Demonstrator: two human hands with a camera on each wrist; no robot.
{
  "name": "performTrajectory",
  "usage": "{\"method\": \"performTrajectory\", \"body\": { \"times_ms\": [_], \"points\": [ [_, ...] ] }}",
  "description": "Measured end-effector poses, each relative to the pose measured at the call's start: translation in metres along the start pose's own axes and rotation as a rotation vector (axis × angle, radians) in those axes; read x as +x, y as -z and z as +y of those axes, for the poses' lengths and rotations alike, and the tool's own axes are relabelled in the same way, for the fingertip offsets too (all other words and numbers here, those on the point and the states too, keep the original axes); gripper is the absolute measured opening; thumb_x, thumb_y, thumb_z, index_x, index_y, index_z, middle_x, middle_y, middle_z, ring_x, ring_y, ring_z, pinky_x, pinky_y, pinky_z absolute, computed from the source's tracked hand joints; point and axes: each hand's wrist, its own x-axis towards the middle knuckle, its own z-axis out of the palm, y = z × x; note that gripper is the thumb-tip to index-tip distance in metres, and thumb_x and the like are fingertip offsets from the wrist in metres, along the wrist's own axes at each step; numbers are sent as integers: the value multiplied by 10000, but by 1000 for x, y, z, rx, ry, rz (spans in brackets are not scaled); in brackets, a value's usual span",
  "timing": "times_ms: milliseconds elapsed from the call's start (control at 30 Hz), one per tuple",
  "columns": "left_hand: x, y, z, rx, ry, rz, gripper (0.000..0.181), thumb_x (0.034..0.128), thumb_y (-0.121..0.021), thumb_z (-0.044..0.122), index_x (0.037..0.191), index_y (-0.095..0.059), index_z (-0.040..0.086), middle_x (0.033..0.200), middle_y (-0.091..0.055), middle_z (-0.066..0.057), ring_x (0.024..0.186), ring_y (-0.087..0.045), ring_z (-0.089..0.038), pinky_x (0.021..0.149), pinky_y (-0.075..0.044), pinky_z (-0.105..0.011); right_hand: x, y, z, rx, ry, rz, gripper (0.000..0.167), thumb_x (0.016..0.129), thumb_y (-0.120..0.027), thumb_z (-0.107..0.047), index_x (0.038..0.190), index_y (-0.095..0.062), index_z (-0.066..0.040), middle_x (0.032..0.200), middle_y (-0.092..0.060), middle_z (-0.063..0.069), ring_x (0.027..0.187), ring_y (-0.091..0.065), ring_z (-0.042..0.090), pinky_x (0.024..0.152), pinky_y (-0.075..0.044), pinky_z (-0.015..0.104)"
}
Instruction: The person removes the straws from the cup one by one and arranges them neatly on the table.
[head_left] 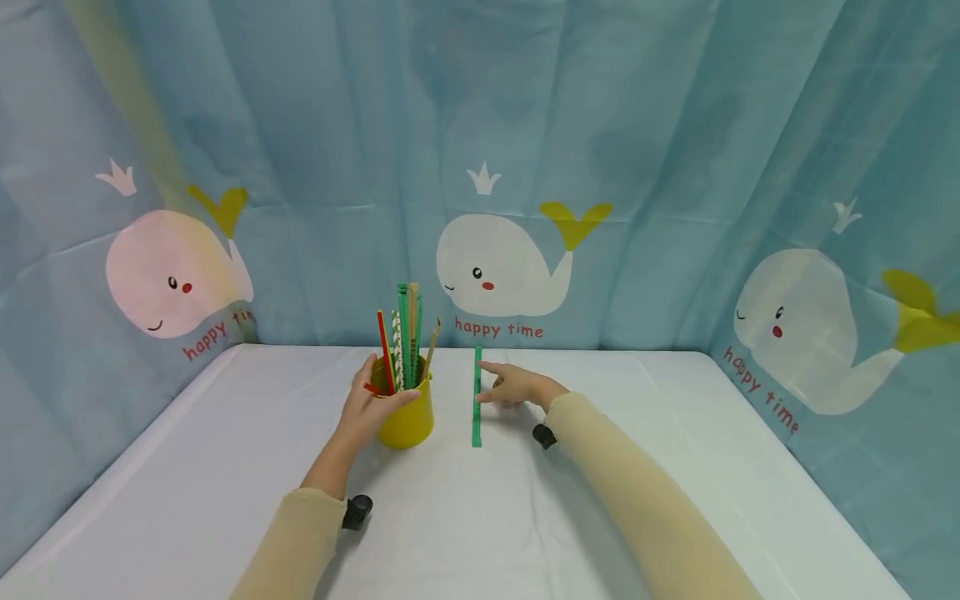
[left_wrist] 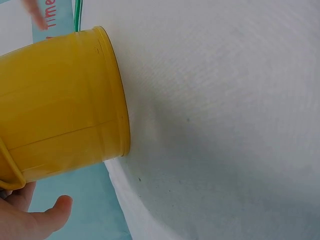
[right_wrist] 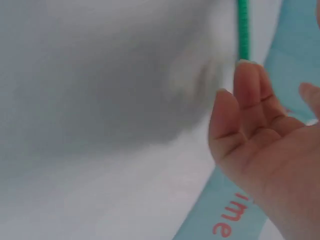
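A small yellow bucket point(head_left: 407, 425) stands upright on the white table, holding several thin sticks point(head_left: 404, 325): green, red, tan and striped. My left hand point(head_left: 366, 410) holds it at the upper left, thumb along the near rim. In the left wrist view, the bucket point(left_wrist: 60, 100) fills the left side and part of the left hand point(left_wrist: 30, 217) shows below it. To the bucket's right, a long, thin green stick point(head_left: 477, 427) with dark print lies on the cloth. My right hand point(head_left: 519, 385) is at its right side, index finger and thumb apart, fingertips at its edge.
White cloth covers the table point(head_left: 660, 467). Behind and beside it hangs a blue curtain point(head_left: 660, 167) printed with whales and red lettering. A black wrist device point(head_left: 357, 512) sits under the left forearm, another black device point(head_left: 544, 435) beneath the right wrist.
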Motion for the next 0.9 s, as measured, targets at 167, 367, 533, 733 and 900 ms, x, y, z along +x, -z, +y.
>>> {"method": "performTrajectory", "body": {
  "times_ms": [167, 367, 533, 733, 900],
  "points": [
    [1, -1, 0, -6, -13, 7, 1061, 851, -753, 346, 1563, -15, 73, 1581, -93, -204, 1408, -209, -385, 1134, -196, -569, -6, 8, -14, 145, 173, 50, 709, 934, -672, -253, 1540, -304, -244, 1279, -564, 89, 1119, -551, 225, 934, -476, 464],
    [0, -2, 3, -8, -18, 15, 1052, 856, -750, 338, 1562, -19, 66, 1570, -118, -212, 1390, -244, -385, 1128, -217, -570, -12, 8, -35, 299, 357, 64, 642, 941, -655, -155, 1515, -369, -199, 1372, -557, 55, 1194, -548, 229, 1026, -427, 443],
    [0, -2, 3, 1, -17, 14, 1050, 859, -749, 330, 1561, -15, 64, 1567, -126, -218, 1390, -249, -388, 1128, -216, -570, -15, -2, -51, 342, 416, 86, 577, 945, -642, -117, 1480, -434, -166, 1377, -562, 62, 1160, -547, 209, 1013, -437, 397],
    [-1, -2, 3, 2, -14, 15, 1034, 868, -742, 317, 1562, -17, 69, 1570, -118, -217, 1390, -250, -391, 1123, -226, -571, -13, -16, -69, 321, 447, 135, 484, 944, -644, -126, 1413, -525, -114, 1310, -613, 48, 1119, -529, 218, 969, -451, 416],
    [-2, -1, 2, 2, -39, 3, 1029, 877, -732, 308, 1558, -5, 52, 1567, -105, -234, 1386, -247, -404, 1121, -227, -577, -8, -24, -77, 380, 462, 144, 382, 955, -622, -107, 1334, -601, -73, 1208, -670, 74, 1149, -564, 191, 973, -476, 385]
  ]
}}
